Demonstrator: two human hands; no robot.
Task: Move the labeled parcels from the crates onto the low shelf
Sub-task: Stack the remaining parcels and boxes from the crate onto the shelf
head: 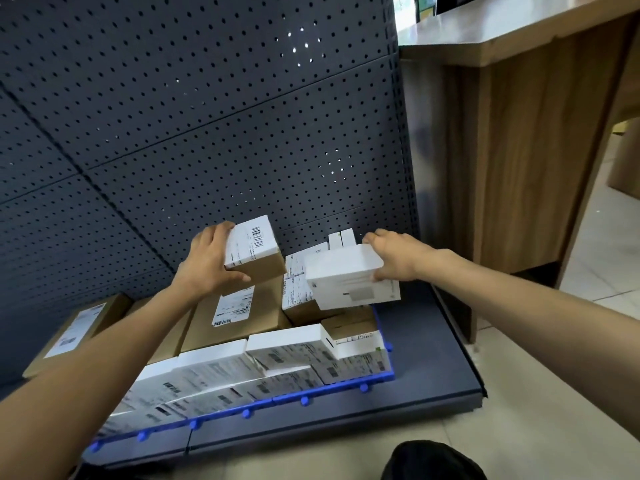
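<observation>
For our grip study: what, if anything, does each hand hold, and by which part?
Left hand grips a labelled brown cardboard box by its left end; right hand grips a white rectangular box by its right edge.

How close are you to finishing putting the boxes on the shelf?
Lots done: many labeled parcels already lie packed on the low shelf. In hand: the left hand holds a brown labeled box and the right hand holds a white box, both above the pile. Left: the crates are out of sight, so I cannot tell how many remain.
</observation>
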